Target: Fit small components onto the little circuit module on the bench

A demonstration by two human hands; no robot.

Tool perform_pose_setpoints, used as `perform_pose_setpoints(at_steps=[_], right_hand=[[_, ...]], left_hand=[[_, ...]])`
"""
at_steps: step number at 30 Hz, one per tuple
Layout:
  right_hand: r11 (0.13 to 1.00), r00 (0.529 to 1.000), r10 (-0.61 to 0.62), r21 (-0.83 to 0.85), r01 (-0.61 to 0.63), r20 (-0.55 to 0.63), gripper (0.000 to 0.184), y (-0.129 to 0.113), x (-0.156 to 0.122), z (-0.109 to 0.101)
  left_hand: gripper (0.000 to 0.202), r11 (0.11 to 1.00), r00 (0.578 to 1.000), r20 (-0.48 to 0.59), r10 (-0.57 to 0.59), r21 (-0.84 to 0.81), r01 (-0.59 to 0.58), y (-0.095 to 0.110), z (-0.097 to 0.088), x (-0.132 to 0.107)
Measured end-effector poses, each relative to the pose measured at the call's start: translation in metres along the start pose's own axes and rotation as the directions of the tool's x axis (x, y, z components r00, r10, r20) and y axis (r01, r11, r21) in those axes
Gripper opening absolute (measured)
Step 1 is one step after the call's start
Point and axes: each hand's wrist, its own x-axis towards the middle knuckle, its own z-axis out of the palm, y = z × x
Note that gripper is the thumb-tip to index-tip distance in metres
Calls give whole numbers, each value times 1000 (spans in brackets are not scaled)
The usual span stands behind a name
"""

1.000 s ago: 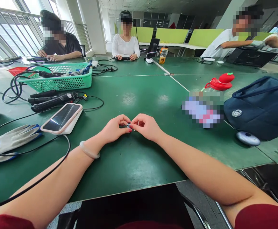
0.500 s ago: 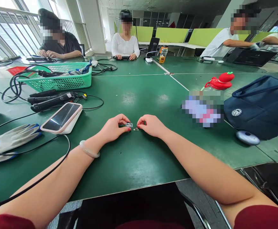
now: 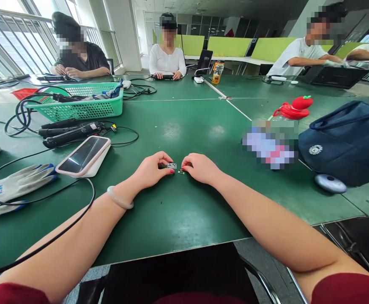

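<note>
My left hand [image 3: 155,169] is closed in a pinch, with thumb and fingers on a small flat piece with a black-and-white pattern [image 3: 172,166]; its kind is too small to tell. Just right of it, my right hand [image 3: 200,167] is also closed, its fingertips together at a smaller, pale, narrow piece [image 3: 181,172]. That piece is low, close to the green tabletop [image 3: 171,207], and part of it is hidden by the fingers. A small gap separates the two pieces. Both wrists are low over the table.
Left are a phone [image 3: 84,156], gloves [image 3: 22,185], black handheld devices [image 3: 73,133] with cables and a green basket [image 3: 79,109]. A red-lidded bottle [image 3: 293,109], navy bag [image 3: 345,143] and oval object [image 3: 330,184] are right. People sit across the table.
Both hands keep almost the same pose, the two small pieces still between them. The whole view has shifted very slightly. At the far right, a person's arms have moved a little over a black case.
</note>
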Motion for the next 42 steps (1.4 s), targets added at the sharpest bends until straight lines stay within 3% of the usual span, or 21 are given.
perform_pose_setpoints(at_steps=[11, 19, 25, 34, 38, 42], right_hand=[[989, 997, -69, -130, 66, -16, 13, 2, 3, 10], [987, 987, -158, -20, 159, 40, 17, 9, 0, 1], [990, 990, -131, -46, 134, 61, 6, 5, 1, 1], [990, 995, -96, -104, 98, 31, 16, 5, 3, 6], [995, 994, -99, -16, 98, -34, 15, 5, 3, 5], [971, 965, -187, 113, 209, -182, 14, -3, 0, 3]], left_hand=[[31, 1000, 999, -27, -20, 13, 21, -4, 1, 2], [31, 1000, 999, -43, -3, 4, 3, -5, 1, 1], [30, 1000, 999, -37, -11, 5, 12, -4, 1, 1], [31, 1000, 999, -34, -18, -1, 18, -4, 1, 2], [31, 1000, 1000, -26, -12, -12, 11, -3, 2, 1], [30, 1000, 1000, -15, 3, -15, -4, 0, 2, 0]])
